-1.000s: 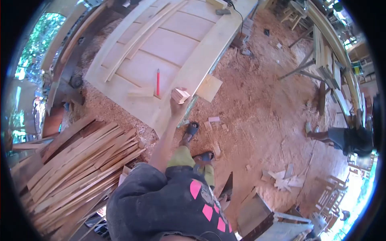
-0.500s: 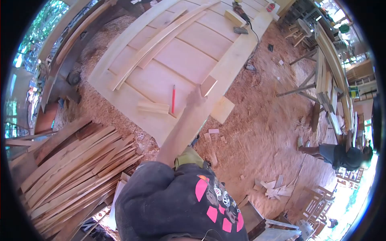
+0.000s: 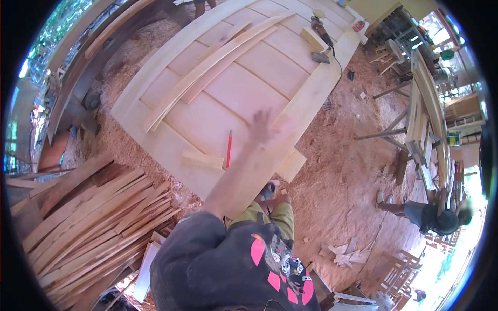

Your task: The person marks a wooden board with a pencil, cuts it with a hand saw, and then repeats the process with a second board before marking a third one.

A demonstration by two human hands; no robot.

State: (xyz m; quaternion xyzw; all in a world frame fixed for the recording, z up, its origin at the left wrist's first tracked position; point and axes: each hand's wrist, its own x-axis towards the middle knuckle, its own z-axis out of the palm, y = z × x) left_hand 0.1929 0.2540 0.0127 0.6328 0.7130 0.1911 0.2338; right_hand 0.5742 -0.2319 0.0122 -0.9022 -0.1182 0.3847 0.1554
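My left hand (image 3: 261,127) is over the large pale wooden panel (image 3: 306,98), fingers spread and blurred, with nothing seen in its grip. Just right of it is a pale, smeared patch that I cannot make out. A red pencil (image 3: 229,149) lies on the panel left of my forearm, beside a short wooden block (image 3: 202,159). Long curved wood strips (image 3: 207,65) rest across the panel's grooves. Another wood piece (image 3: 291,165) juts out at the panel's near right edge. My right hand does not show.
A corded power tool (image 3: 321,32) and a dark block (image 3: 320,57) sit at the far end. Stacked strips (image 3: 93,217) fill the lower left. A person (image 3: 428,215) stands at right, near trestles with boards (image 3: 417,119). Another person's legs (image 3: 204,6) show at the top.
The wooden block that my left hand held is no longer seen in it, and its fingers have spread. The view has shifted slightly; my shorts and a foot show more.
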